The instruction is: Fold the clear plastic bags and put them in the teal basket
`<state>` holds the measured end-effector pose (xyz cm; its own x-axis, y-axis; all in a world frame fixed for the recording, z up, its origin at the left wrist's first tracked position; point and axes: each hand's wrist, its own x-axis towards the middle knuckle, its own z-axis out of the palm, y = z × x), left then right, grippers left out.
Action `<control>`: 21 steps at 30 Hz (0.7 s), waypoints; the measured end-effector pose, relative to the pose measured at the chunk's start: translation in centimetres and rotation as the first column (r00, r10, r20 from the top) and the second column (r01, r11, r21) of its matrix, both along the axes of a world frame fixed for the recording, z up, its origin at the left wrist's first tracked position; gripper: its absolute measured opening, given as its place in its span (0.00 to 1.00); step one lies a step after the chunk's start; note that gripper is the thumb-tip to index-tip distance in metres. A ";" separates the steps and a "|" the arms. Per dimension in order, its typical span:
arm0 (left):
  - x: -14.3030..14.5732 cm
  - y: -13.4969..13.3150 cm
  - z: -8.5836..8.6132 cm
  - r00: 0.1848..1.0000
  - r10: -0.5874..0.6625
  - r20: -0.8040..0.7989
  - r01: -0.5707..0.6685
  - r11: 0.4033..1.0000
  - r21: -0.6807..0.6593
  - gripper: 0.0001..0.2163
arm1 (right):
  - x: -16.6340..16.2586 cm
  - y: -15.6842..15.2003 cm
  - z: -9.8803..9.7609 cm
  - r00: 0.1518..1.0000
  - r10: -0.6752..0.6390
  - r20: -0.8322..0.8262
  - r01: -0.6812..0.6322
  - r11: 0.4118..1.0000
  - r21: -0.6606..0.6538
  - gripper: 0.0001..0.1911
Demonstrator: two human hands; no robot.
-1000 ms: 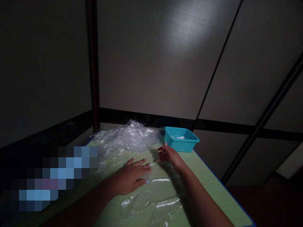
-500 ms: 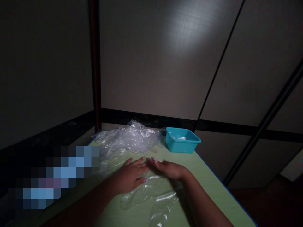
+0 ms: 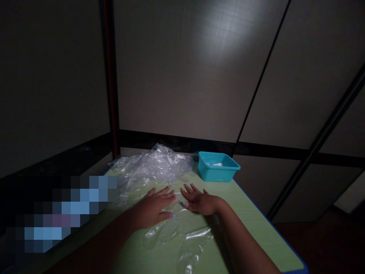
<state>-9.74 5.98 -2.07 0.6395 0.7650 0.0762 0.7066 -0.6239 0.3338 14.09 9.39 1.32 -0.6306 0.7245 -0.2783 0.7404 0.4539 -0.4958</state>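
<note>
A thin clear plastic piece [image 3: 196, 243], with rounded lobes like a disposable glove's fingers, lies spread on the light green table [image 3: 251, 224]. My left hand [image 3: 152, 209] rests palm down at its left side, fingers stretched and thumb apart. Just to the right, my right hand [image 3: 199, 201] is also palm down over the plastic's far part, its fingers spread. A small gap separates the two hands, and neither grips anything. Part of the plastic is hidden beneath them.
Beyond my hands sits a crumpled heap of clear plastic [image 3: 162, 165]. A turquoise basin [image 3: 218, 175] stands at the far right edge, with something pale inside. Dark-framed panels [image 3: 176, 76] rise behind the table. A pixelated patch covers the lower left.
My hands, whose fingertips met before, have moved apart. My right hand's fingers have fanned out, and the view has shifted slightly.
</note>
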 end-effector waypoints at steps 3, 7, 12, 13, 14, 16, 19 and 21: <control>0.2 0.2 0.0 0.999 0.029 0.030 -0.030 0.999 0.045 0.21 | 0.0 -0.2 0.3 1.000 -0.024 0.020 0.024 1.000 0.002 0.35; 0.4 0.3 0.0 0.995 0.096 0.042 -0.100 0.988 0.115 0.19 | -0.1 0.0 -0.2 0.997 -0.018 0.070 0.016 0.999 0.039 0.37; 0.5 0.4 -0.2 0.982 0.188 0.027 -0.190 0.968 0.165 0.19 | -0.4 0.5 -1.0 0.982 -0.139 0.129 0.119 0.981 0.153 0.39; 0.5 0.4 -0.3 0.981 0.193 0.022 -0.194 0.968 0.161 0.20 | -0.5 0.5 -1.1 0.978 -0.155 0.139 0.131 0.977 0.168 0.39; 0.5 0.4 -0.4 0.981 0.194 0.016 -0.194 0.969 0.155 0.20 | -0.6 0.5 -1.1 0.976 -0.156 0.151 0.128 0.976 0.177 0.38; 0.5 0.4 -0.6 0.983 0.185 -0.001 -0.183 0.973 0.140 0.21 | -0.8 0.4 -1.2 0.974 -0.135 0.183 0.102 0.979 0.179 0.37; 0.4 0.4 -0.8 0.983 0.183 -0.028 -0.178 0.976 0.129 0.22 | -0.9 0.2 -1.2 0.967 -0.113 0.227 0.077 0.984 0.161 0.37; 0.3 0.5 -0.7 0.979 0.200 -0.032 -0.193 0.971 0.138 0.22 | -0.8 0.2 -1.1 0.966 -0.126 0.226 0.090 0.982 0.164 0.37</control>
